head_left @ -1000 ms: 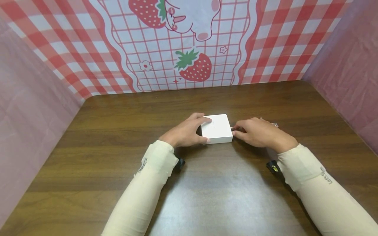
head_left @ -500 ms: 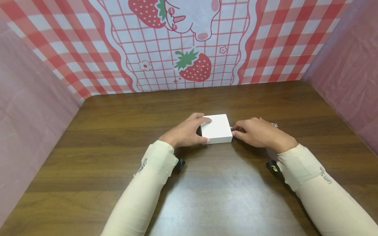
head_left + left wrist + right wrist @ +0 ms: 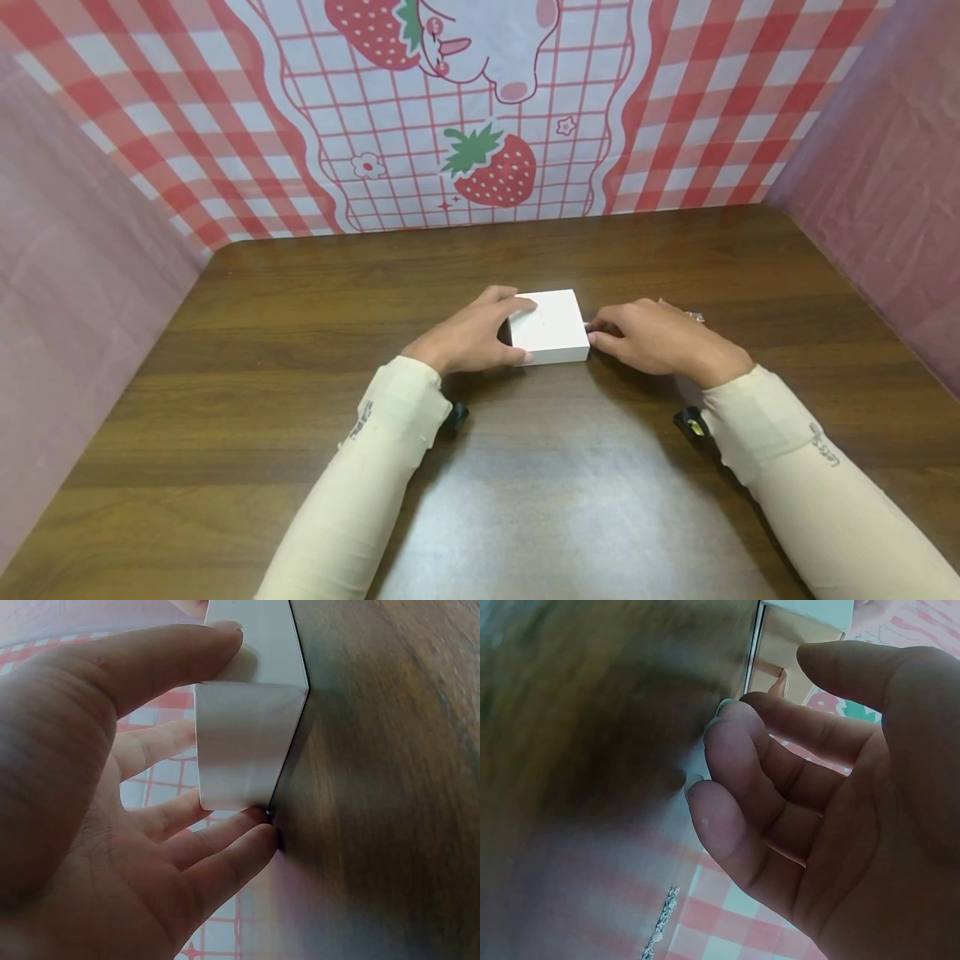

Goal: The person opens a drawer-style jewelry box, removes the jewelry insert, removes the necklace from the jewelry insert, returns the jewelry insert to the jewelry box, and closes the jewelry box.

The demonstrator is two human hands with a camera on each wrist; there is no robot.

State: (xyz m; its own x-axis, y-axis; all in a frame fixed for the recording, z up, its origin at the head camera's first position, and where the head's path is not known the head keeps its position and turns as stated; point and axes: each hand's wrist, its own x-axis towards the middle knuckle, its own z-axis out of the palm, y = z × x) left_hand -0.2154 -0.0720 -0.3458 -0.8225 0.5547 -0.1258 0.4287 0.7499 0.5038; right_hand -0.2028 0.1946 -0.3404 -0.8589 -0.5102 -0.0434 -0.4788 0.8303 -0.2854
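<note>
A small white box (image 3: 551, 327) lies flat on the wooden table. My left hand (image 3: 472, 333) grips its left end, the thumb on the near side and the fingers over the top and far side. In the left wrist view the thumb presses one face of the box (image 3: 244, 742). At the other end is my right hand (image 3: 652, 335), fingers loosely bent. A small tan tab-like piece (image 3: 778, 681) sticks out from the box end beside the right index finger. Thumb and index fingertips stand apart there, and no pinch on the tab shows.
A thin silvery beaded strand (image 3: 696, 317) lies on the table behind the right hand, also in the right wrist view (image 3: 660, 926). A red-and-white checked cloth (image 3: 705, 108) with strawberries hangs behind the table. Pink cloth walls (image 3: 870, 167) flank it.
</note>
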